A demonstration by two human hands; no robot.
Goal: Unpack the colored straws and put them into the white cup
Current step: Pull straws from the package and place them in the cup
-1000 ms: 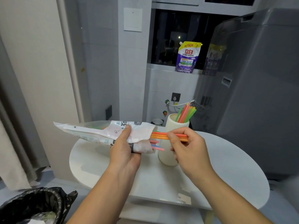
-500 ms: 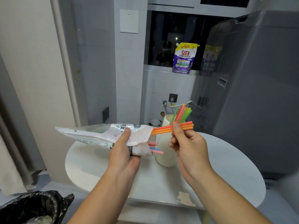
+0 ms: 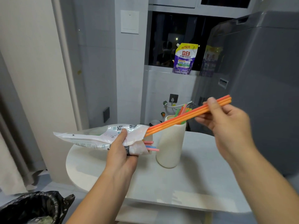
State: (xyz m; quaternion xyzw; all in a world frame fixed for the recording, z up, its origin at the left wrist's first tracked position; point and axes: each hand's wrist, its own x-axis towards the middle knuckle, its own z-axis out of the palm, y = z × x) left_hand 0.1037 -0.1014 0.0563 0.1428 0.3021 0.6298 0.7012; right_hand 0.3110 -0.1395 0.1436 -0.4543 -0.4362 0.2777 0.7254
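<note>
Head view, the only one supplied: take the white cup (image 3: 170, 143) as your landmark. It stands upright on the round white table (image 3: 202, 178), and several green, pink and orange straws (image 3: 182, 110) already stand inside it, leaning toward the far right.

Your left hand (image 3: 121, 152) is closed around the straw packet (image 3: 97, 138), which lies roughly level just to the left of the cup, its open mouth facing the cup. Pink and blue straw ends (image 3: 151, 147) stick out of that mouth, close to the cup's left wall.

Your right hand (image 3: 226, 120) pinches a small bundle of orange straws (image 3: 186, 117) near their far end, up and to the right of the cup. The bundle slopes down to the left, crossing above the cup's rim. Its lower ends sit right at the packet mouth; whether they have cleared it cannot be told.

Change over the last second: the right hand has travelled from just in front of the cup to well up and to its right, drawing most of the bundle's length out of the packet. The packet has barely moved.

Judged meaning for the task: extraction of this bundle is nearly done. Next, finish the pull, tip the bundle upright over the cup opening and lower it in. More straws remain in the packet, so further pulls are needed.
</note>
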